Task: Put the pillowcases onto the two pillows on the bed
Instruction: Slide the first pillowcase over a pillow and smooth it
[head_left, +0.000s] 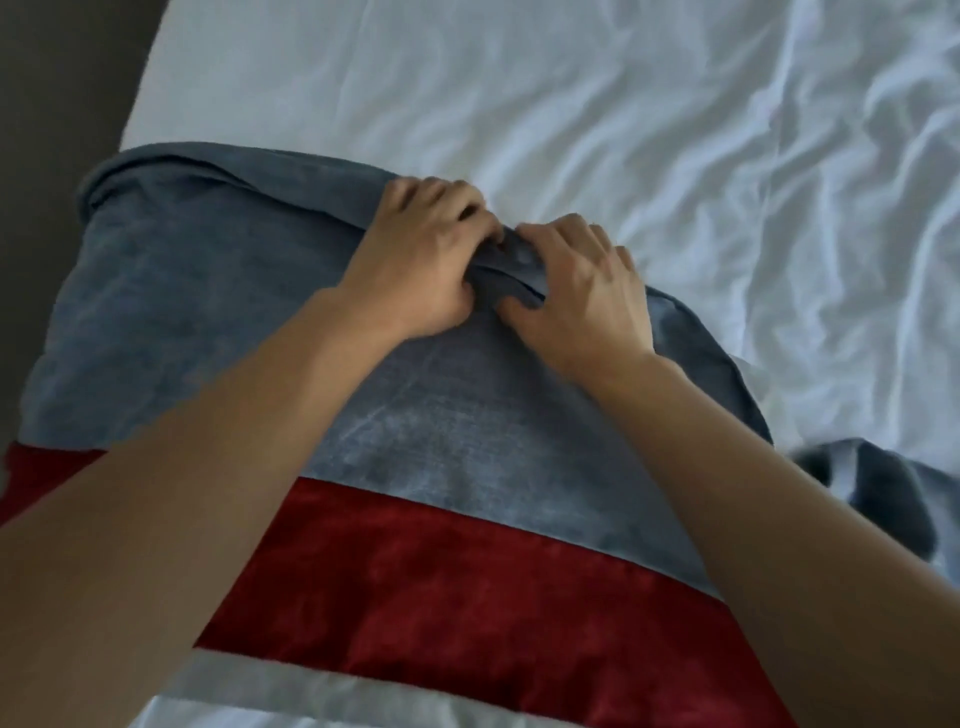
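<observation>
A pillow (208, 291) is laid on the bed (623, 130) and is nearly all covered by a blue and red pillowcase (441, 519). The far edge of the pillowcase is pinched by the left hand (421, 260) and the right hand (582, 291), which are kept close together. It seems only the closing is left here, and no second pillow can be seen.

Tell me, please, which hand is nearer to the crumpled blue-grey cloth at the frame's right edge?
The right hand: it grips the pillowcase edge on the side toward the blue-grey cloth; the left hand grips beside it, farther away.
</observation>
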